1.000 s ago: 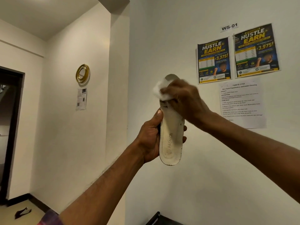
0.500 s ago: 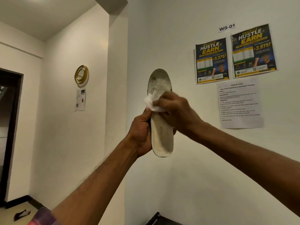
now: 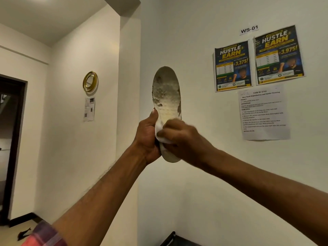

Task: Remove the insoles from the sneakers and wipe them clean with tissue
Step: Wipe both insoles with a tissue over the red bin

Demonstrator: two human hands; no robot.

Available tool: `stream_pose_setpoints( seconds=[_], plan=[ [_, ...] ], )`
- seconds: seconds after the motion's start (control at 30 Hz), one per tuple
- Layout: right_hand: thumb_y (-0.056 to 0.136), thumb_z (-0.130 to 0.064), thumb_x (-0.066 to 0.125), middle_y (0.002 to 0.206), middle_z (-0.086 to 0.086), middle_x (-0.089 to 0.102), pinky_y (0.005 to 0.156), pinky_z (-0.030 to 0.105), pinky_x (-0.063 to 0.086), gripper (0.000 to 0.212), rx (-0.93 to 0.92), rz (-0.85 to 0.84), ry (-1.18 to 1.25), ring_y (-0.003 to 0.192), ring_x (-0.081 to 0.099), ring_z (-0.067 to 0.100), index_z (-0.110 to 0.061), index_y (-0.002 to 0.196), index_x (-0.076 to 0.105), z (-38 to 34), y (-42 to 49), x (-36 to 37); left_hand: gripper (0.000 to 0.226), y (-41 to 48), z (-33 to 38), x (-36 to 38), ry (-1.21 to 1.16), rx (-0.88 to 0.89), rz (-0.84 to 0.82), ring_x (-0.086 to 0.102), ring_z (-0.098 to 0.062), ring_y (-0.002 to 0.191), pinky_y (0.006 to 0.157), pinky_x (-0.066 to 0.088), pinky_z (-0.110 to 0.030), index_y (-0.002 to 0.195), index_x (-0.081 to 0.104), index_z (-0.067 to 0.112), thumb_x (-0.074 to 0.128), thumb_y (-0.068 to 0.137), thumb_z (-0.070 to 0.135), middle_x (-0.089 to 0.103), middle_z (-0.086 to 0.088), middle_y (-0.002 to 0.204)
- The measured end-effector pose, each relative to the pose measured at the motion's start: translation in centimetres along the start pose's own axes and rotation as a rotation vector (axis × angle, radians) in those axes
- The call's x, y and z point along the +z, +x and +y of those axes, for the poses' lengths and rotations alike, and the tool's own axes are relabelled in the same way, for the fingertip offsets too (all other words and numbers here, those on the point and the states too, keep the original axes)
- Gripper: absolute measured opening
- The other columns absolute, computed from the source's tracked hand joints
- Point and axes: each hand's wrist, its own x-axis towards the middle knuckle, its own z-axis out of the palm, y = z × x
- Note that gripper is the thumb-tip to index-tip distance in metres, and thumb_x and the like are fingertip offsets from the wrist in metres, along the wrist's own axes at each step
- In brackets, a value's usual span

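Observation:
A whitish insole (image 3: 166, 93) stands upright in the air before the wall, its upper half stained with dark, worn patches. My left hand (image 3: 147, 137) grips its lower part from the left, thumb up along the edge. My right hand (image 3: 181, 139) holds a crumpled white tissue (image 3: 159, 129) and presses it against the insole's lower half, covering the heel end. No sneakers are in view.
Two blue-and-yellow posters (image 3: 257, 61) and a printed task sheet (image 3: 264, 112) hang on the white wall at right. A gold ring ornament (image 3: 90, 82) hangs at left above a small notice. A dark doorway (image 3: 10, 148) opens far left. A dark rack corner (image 3: 173, 239) shows below.
My right hand has wiped the tissue down the insole, from the toe end to the heel half, baring the stained upper part. The insole has moved slightly left and up in view.

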Motion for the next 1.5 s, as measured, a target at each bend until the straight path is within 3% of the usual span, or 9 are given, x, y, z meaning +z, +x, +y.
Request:
stream_pose_setpoints(
  seconds=[0.17, 0.4, 0.53, 0.67, 0.8, 0.93, 1.07, 1.33, 1.5],
  plan=[
    [0.078, -0.007, 0.081, 0.090, 0.011, 0.065, 0.060, 0.025, 0.047, 0.016, 0.129, 0.057, 0.085, 0.074, 0.062, 0.026, -0.005, 0.093, 0.075, 0.8, -1.0, -0.4, 0.064, 0.0, 0.6, -0.2, -0.011, -0.006, 0.007, 0.068, -0.032, 0.104, 0.090, 0.058, -0.042, 0.142, 0.055, 0.008, 0.033, 0.105, 0.055, 0.071, -0.017, 0.117],
    [0.081, -0.015, 0.080, 0.098, 0.011, 0.068, 0.066, 0.038, 0.056, 0.018, 0.060, -0.040, 0.067, 0.091, 0.063, 0.028, -0.005, 0.095, 0.074, 0.0, -2.3, -0.1, 0.067, 0.4, 1.2, -1.1, 0.014, 0.038, 0.028, 0.062, -0.034, 0.109, 0.096, 0.051, -0.048, 0.141, 0.055, 0.008, 0.029, 0.105, 0.058, 0.064, -0.022, 0.121],
    [0.085, -0.008, 0.076, 0.105, 0.009, 0.065, 0.076, 0.029, 0.054, 0.023, -0.084, -0.203, 0.026, 0.098, 0.058, 0.026, -0.008, 0.107, 0.070, -0.6, -3.6, 0.6, 0.064, 0.4, 0.9, -1.1, 0.026, 0.024, 0.012, 0.065, -0.031, 0.097, 0.090, 0.053, -0.046, 0.124, 0.065, 0.010, 0.029, 0.104, 0.060, 0.070, -0.019, 0.107],
    [0.076, -0.004, 0.083, 0.106, 0.009, 0.066, 0.072, 0.027, 0.055, 0.029, 0.032, -0.091, 0.034, 0.097, 0.057, 0.025, -0.008, 0.101, 0.071, 0.0, -3.4, -0.1, 0.066, 0.4, 0.9, -1.2, -0.008, 0.046, 0.023, 0.067, -0.031, 0.094, 0.084, 0.059, -0.044, 0.128, 0.063, 0.008, 0.029, 0.104, 0.059, 0.070, -0.020, 0.106],
    [0.079, -0.003, 0.081, 0.104, 0.014, 0.067, 0.081, 0.036, 0.056, 0.028, -0.143, -0.240, -0.070, 0.096, 0.061, 0.031, -0.004, 0.105, 0.070, -0.8, -3.8, 0.4, 0.067, 0.4, 0.7, -1.4, 0.008, 0.024, 0.016, 0.065, -0.032, 0.098, 0.084, 0.058, -0.044, 0.134, 0.061, 0.010, 0.030, 0.103, 0.061, 0.066, -0.020, 0.114],
    [0.080, -0.003, 0.079, 0.101, 0.012, 0.066, 0.067, 0.037, 0.056, 0.025, -0.064, -0.179, -0.069, 0.089, 0.060, 0.028, -0.005, 0.104, 0.071, 0.5, -4.0, -0.2, 0.067, 0.3, 0.6, -1.7, -0.023, 0.040, 0.015, 0.065, -0.034, 0.101, 0.091, 0.056, -0.047, 0.136, 0.059, 0.006, 0.029, 0.105, 0.058, 0.066, -0.021, 0.114],
    [0.085, -0.001, 0.073, 0.101, 0.014, 0.065, 0.072, 0.041, 0.056, 0.025, -0.281, -0.371, -0.173, 0.092, 0.060, 0.032, -0.005, 0.109, 0.069, -0.2, -4.4, 0.1, 0.066, 0.4, 0.6, -2.0, 0.010, 0.045, 0.016, 0.063, -0.035, 0.110, 0.095, 0.053, -0.050, 0.136, 0.061, 0.010, 0.031, 0.104, 0.059, 0.066, -0.020, 0.123],
    [0.077, -0.013, 0.084, 0.113, 0.004, 0.064, 0.083, 0.011, 0.047, 0.034, -0.017, -0.262, 0.074, 0.101, 0.060, 0.018, -0.015, 0.109, 0.072, 1.2, -4.8, -0.8, 0.066, 0.3, 0.9, -1.4, -0.008, 0.040, 0.016, 0.061, -0.036, 0.114, 0.099, 0.051, -0.052, 0.142, 0.056, 0.010, 0.030, 0.105, 0.058, 0.067, -0.019, 0.121],
    [0.077, -0.010, 0.084, 0.102, 0.006, 0.067, 0.066, 0.031, 0.056, 0.031, 0.064, -0.217, 0.024, 0.090, 0.064, 0.020, -0.012, 0.106, 0.075, 2.9, -5.0, -1.7, 0.065, 0.4, 0.8, -1.8, 0.018, 0.047, 0.056, 0.064, -0.034, 0.107, 0.093, 0.055, -0.050, 0.137, 0.060, 0.010, 0.029, 0.105, 0.058, 0.070, -0.018, 0.114]
  ],
)
